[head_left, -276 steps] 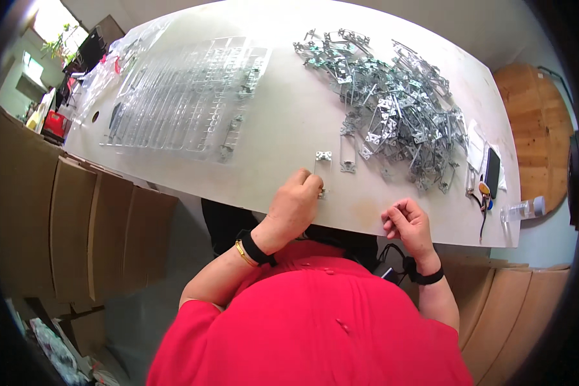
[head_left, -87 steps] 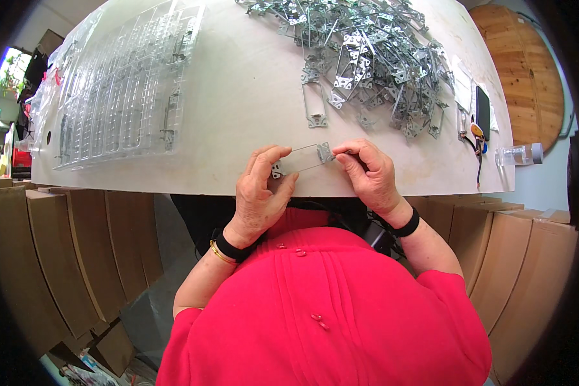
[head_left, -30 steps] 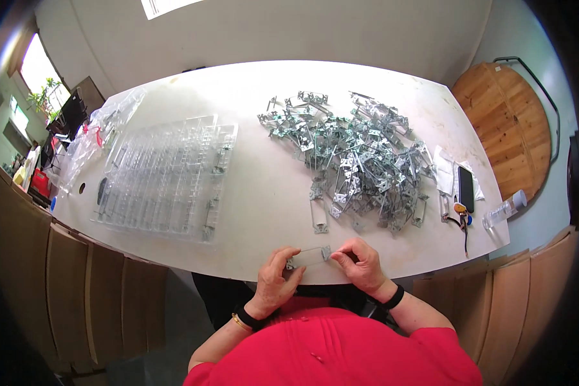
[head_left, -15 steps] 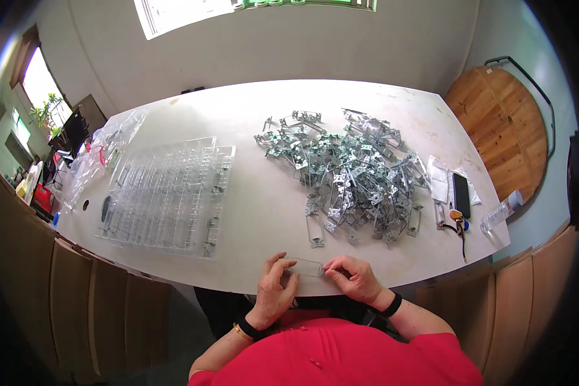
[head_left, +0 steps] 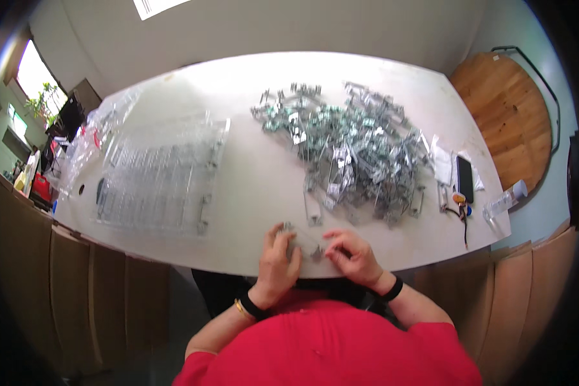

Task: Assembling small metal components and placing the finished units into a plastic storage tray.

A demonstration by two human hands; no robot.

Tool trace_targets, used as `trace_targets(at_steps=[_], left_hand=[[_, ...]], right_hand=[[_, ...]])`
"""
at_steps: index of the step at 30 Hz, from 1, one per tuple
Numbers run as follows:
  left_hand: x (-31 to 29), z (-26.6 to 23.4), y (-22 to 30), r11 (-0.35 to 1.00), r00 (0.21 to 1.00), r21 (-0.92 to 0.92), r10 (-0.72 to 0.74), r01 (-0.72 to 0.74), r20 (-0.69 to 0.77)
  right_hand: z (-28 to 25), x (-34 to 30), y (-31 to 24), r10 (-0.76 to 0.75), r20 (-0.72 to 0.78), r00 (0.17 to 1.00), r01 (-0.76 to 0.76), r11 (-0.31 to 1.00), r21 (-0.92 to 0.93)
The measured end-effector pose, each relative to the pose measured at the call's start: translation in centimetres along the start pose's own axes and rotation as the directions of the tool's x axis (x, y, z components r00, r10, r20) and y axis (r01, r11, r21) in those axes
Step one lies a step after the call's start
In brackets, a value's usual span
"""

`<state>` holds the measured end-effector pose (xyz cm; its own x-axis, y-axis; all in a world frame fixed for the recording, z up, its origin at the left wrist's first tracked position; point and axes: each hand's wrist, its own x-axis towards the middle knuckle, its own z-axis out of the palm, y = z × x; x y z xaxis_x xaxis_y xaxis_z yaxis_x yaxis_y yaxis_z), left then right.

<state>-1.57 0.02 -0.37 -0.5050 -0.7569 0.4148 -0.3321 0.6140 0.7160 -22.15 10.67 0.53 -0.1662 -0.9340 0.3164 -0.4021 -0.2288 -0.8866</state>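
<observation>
A slim bracket [head_left: 304, 240], with thin wire sides and small grey metal end plates, is held near the table's front edge. Its upper left end lies at the fingers of my left hand [head_left: 278, 262], which are closed on it. The lower right end reaches toward my right hand [head_left: 355, 258]. That hand's thumb and forefinger look apart, just off the bracket's end plate, with the other fingers curled. Beyond my hands lies a large heap of similar metal brackets [head_left: 367, 167]. Motion blur softens the small parts.
Clear plastic trays [head_left: 154, 177] stand stacked at the left, some metal parts in them, beside crumpled plastic film [head_left: 87, 151]. To the right are a black phone [head_left: 464, 179], a small tool with a dark cord [head_left: 462, 206] and a clear bottle [head_left: 505, 202] on its side.
The view has tilted down, so the table sits higher in it. The bracket's right end has come away from my right fingers, and the bracket now slants down to the right.
</observation>
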Motion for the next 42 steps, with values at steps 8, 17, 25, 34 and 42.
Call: trace_targets(at_steps=[8,17,25,34,42], left_hand=[[0.7,-0.3,0.6,0.956,0.973,-0.187,-0.232,0.224,-0.019],[1.0,0.0,0.8,0.997,0.998,0.054,-0.059,0.060,-0.007],[0.9,-0.1,2.4,0.968,0.996,0.249,-0.039,0.019,0.075],[0.1,-1.0,2.1,0.949,0.998,0.312,0.019,-0.037,0.062],[0.5,-0.7,1.9,0.906,0.988,0.395,0.123,-0.150,0.095]], right_hand=[[0.2,0.6,-0.9,0.026,0.124,0.992,-0.023,1.000,-0.021],[0.1,0.7,-0.8,-0.047,0.203,0.978,0.059,0.997,-0.054],[-0.1,0.4,-0.5,-0.023,0.140,0.990,0.021,1.000,0.014],[0.8,0.6,-0.8,-0.101,0.016,0.995,0.102,0.984,-0.147],[0.7,0.6,-0.6,-0.116,0.026,0.993,0.119,0.973,-0.198]])
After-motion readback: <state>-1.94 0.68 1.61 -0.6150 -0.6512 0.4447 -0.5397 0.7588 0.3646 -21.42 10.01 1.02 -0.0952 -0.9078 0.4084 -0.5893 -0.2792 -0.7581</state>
